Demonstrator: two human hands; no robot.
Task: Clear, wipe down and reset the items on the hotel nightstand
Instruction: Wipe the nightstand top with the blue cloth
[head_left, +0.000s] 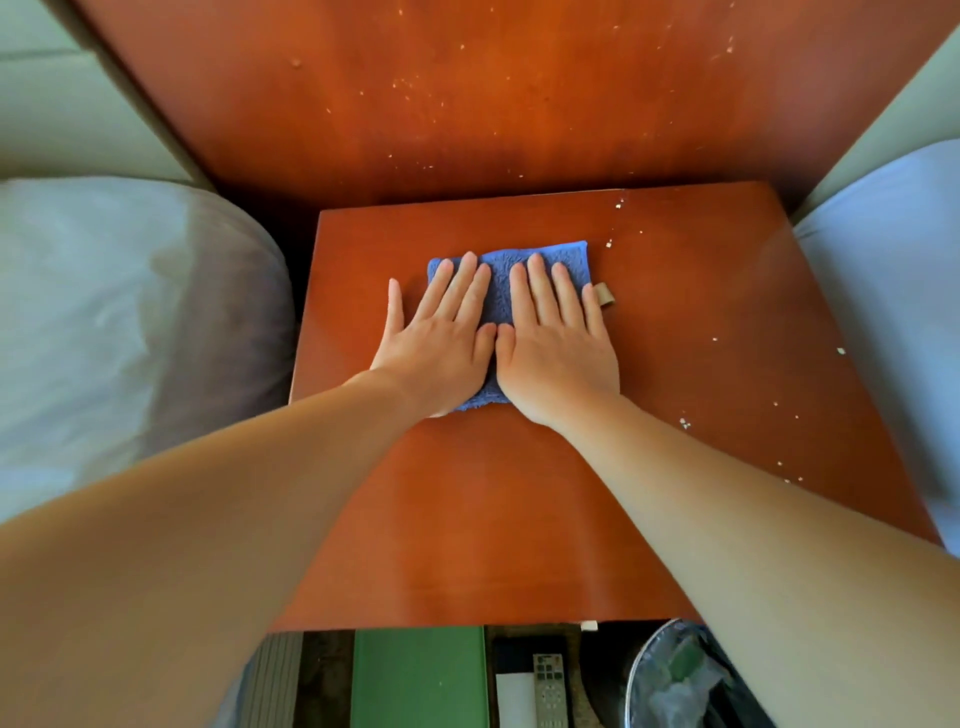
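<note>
A blue terry cloth (500, 291) lies flat near the back middle of the reddish wooden nightstand top (519, 519). My left hand (441, 338) and my right hand (558, 343) press side by side on the cloth, palms down, fingers straight and spread. A small tan tag (604, 293) sticks out at the cloth's right edge. White crumbs (685, 422) speckle the right side of the top. Nothing else stands on the nightstand.
Beds with pale linen flank the nightstand, one at left (130, 322) and one at right (883, 291). A wooden back panel (493, 93) rises behind. On the floor in front lie a green folder (418, 675), a remote control (549, 691) and a lined waste bin (675, 680).
</note>
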